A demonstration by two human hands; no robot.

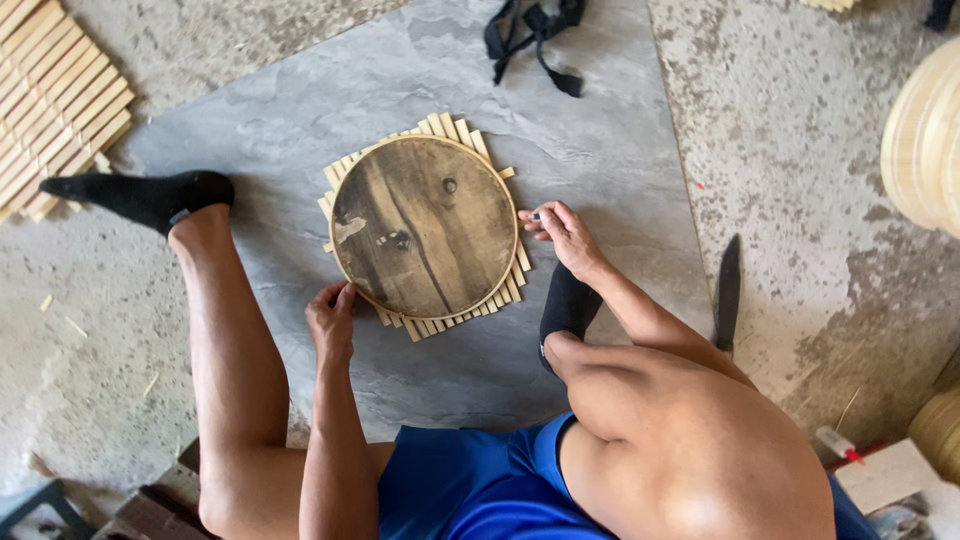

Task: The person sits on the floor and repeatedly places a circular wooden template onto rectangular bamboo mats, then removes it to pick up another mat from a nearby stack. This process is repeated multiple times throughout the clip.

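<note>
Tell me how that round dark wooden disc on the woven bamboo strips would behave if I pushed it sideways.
The round dark wooden disc looks rigid and solid, so it would probably slide as one stiff piece. It lies flat, so rolling or tipping seems unlikely. The woven bamboo strip mat beneath looks light and may shift with it, unless the left hand and right hand at the rim steady it.

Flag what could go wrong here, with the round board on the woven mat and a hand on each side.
1. The round wooden board lies loose on the woven slat mat; only the left hand steadies its rim, so it may slide off centre.
2. The right hand holds a small tool at the board's edge; what it is cannot be told. A slip could spoil the outline or nick the fingers.
3. A dark knife lies by the right leg, likely within reach of a knee or shin.
</note>
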